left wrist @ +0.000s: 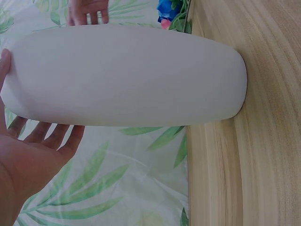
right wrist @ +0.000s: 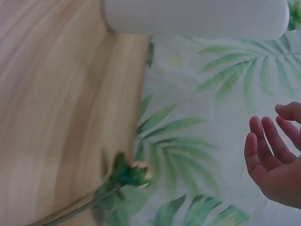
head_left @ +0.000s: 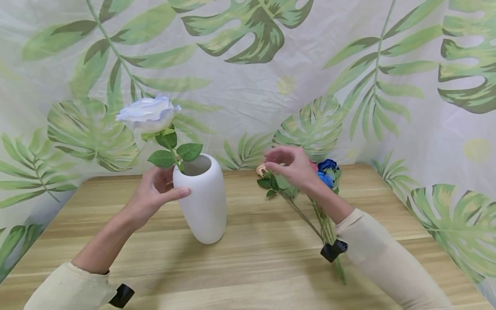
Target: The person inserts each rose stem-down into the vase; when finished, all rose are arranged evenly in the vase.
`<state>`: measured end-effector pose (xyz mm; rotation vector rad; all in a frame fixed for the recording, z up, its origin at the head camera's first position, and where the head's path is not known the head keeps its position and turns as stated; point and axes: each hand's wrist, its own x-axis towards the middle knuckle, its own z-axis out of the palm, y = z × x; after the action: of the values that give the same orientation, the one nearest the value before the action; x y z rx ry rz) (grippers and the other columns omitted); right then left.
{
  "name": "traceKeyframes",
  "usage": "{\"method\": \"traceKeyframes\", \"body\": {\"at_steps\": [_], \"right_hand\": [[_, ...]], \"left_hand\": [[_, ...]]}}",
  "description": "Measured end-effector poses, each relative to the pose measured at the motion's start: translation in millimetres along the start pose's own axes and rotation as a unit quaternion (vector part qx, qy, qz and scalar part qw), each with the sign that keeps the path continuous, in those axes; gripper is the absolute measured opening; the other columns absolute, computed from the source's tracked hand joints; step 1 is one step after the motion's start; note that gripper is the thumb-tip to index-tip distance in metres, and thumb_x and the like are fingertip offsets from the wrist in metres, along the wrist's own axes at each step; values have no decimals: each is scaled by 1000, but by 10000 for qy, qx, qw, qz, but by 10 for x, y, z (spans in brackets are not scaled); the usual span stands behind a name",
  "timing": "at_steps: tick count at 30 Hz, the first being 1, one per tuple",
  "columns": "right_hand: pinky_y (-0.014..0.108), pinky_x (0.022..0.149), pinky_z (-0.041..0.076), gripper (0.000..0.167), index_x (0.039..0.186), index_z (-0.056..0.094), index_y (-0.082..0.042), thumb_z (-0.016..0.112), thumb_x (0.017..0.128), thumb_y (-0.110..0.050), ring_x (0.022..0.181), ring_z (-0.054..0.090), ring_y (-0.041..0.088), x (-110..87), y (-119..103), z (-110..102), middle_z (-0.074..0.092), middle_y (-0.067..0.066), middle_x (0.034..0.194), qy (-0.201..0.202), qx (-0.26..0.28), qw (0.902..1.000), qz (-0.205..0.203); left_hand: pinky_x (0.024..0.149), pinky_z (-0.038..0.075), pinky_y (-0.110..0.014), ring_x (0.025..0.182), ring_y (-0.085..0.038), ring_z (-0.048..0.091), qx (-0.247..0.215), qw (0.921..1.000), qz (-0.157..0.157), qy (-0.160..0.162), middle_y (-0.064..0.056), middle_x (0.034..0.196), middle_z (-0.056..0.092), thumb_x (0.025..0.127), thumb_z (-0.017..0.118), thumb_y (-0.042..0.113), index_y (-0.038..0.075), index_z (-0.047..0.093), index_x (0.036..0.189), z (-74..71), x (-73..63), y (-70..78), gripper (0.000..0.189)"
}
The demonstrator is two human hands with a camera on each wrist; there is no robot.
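Note:
A tall white vase (head_left: 203,202) stands on the wooden table, its mouth facing up. One pale blue-white rose (head_left: 149,114) with green leaves rises from it, leaning left over the rim. My left hand (head_left: 155,189) grips the vase's upper left side, thumb in front and fingers behind; the left wrist view shows the fingers along the vase wall (left wrist: 127,75). To the right, my right hand (head_left: 292,165) hovers with loosely bent fingers and holds nothing. Below it lie artificial flowers: a peach rose (head_left: 261,171), blue roses (head_left: 327,172) and a partly hidden pink one, their stems (head_left: 327,228) toward me.
The wooden table (head_left: 252,271) runs back to a hanging cloth (head_left: 248,99) printed with green leaves. Black wrist cameras sit on the left cuff (head_left: 122,296) and the right cuff (head_left: 334,250), the right one overlapping the stems.

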<state>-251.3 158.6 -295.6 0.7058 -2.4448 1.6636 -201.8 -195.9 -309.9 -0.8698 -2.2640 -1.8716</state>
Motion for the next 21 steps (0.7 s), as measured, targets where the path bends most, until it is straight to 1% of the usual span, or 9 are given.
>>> {"method": "traceKeyframes", "body": {"at_steps": [4,8,12,15,18,20,21], "right_hand": [[34,78,61,25,121,72,0,73,97,-8,95,72,29,-97,231,-93,75,15,107,-121,-586,9975,374],[40,81,61,27,123,72,0,72,97,-7,94,73,30,-198,451,-159,76,15,106,-223,-1107,9923,511],[38,71,62,30,123,70,5,73,96,-5,89,73,37,-268,632,-206,76,19,102,-222,-1374,9884,605],[33,62,60,31,123,69,7,74,94,-4,83,73,40,-296,712,-232,76,20,98,-197,-1599,9838,787],[32,61,59,33,124,69,6,75,93,-4,80,74,33,-311,763,-247,76,18,96,-236,-1928,9750,1084],[33,63,59,34,125,69,7,75,93,-3,82,73,30,-319,795,-250,76,16,95,-334,-2052,9694,1302],[33,65,59,35,125,69,7,75,92,-3,83,73,28,-319,811,-249,76,16,94,-401,-2108,9674,1346]], "left_hand": [[89,55,-25,105,-17,67,-12,10000,0,9,-3,122,70,93,67,-7,7,54,145,4,-2,-2,55],[89,56,-26,105,-17,67,-62,10000,28,-4,-3,121,71,93,67,-8,7,54,145,1,-3,-8,55],[88,55,-26,105,-17,67,-78,10000,33,-10,-3,121,70,93,67,-8,7,54,145,-3,-5,-14,56],[88,56,-26,104,-17,67,-60,10000,26,-2,-3,121,70,93,67,-8,7,54,145,-4,-5,-15,56],[87,56,-25,104,-17,67,-35,10000,28,9,-3,121,70,92,67,-8,7,54,144,-5,-4,-14,56],[87,56,-25,104,-17,67,-26,10000,36,9,-3,120,71,92,67,-8,7,54,144,-4,-3,-13,56],[88,56,-25,104,-17,67,-13,10000,40,8,-3,120,71,92,67,-8,7,54,144,-4,-3,-13,56]]}}
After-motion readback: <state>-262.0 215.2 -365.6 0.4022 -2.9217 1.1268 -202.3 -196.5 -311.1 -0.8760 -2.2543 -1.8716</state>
